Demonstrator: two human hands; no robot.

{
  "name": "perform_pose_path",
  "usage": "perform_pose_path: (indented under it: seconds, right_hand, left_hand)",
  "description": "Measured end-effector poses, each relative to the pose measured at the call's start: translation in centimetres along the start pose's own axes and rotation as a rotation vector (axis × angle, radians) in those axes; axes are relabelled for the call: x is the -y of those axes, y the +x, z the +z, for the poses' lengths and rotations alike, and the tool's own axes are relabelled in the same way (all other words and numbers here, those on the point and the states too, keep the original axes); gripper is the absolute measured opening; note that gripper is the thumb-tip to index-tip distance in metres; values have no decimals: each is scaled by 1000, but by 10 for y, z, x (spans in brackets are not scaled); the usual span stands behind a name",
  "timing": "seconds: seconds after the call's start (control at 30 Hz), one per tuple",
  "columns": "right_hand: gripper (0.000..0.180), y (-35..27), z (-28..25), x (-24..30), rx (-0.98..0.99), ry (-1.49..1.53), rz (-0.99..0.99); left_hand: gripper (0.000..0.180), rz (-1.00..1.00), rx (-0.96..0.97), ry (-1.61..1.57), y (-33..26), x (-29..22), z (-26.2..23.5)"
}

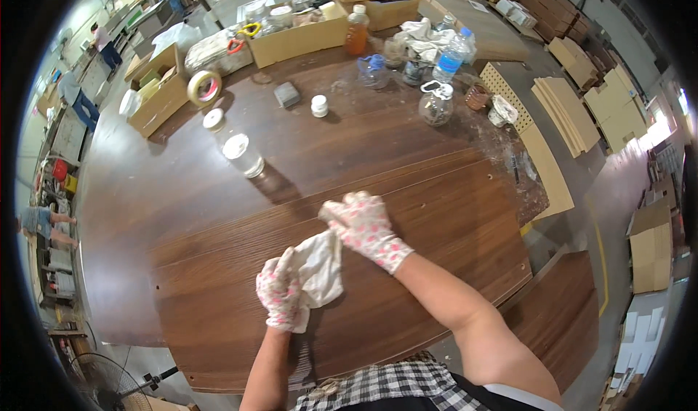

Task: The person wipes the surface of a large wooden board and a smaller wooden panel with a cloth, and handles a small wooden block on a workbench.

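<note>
Both my hands wear white gloves with pink spots. A white cloth (320, 269) is bunched in my left hand (280, 291), whose fingers are closed around its left side. My right hand (366, 229) is at the cloth's upper corner, its fingers curled in and apparently pinching it; the fingertips are partly hidden. Beneath both hands lies a dark brown wood-grain panel (436, 244) with small holes near its edges. Beyond the cloth stands a clear container with a white top (243, 156), with a white cap (214, 119) just behind it.
A small white bottle (319, 106) and a grey block (286, 95) stand farther back. Tape (204, 89) leans by a cardboard box (163, 98). Bottles, including an orange-filled one (356, 31), and a jar with a white handle (435, 106) line the far side. A fan (105, 378) stands lower left.
</note>
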State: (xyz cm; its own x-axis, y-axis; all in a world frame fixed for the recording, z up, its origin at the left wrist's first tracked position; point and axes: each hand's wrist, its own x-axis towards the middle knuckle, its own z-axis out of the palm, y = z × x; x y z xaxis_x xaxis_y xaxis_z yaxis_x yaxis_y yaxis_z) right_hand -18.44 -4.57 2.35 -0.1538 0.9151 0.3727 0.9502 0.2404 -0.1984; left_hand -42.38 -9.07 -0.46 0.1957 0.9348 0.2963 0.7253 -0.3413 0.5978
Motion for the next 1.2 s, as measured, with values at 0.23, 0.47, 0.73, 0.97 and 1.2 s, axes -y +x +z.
perform_pose_path:
  seconds: [0.23,0.47,0.73,0.97,1.2]
  right_hand:
    - [12,-53,-81,-193,1,-363,412]
    - [9,-32,-47,-113,50,-7,113]
    - [19,-86,-109,-310,-2,-579,578]
    - [19,-75,-82,-234,110,-311,476]
    - [26,-132,-116,-302,-542,28,673]
  left_hand:
    - [24,-6,-72,-290,3,-11,9]
    - [23,-13,-55,-358,-6,8,4]
    - [24,-45,-36,-442,0,-4,9]
    - [20,-96,-39,-402,-6,7,1]
    - [7,-173,60,-401,12,-5,6]
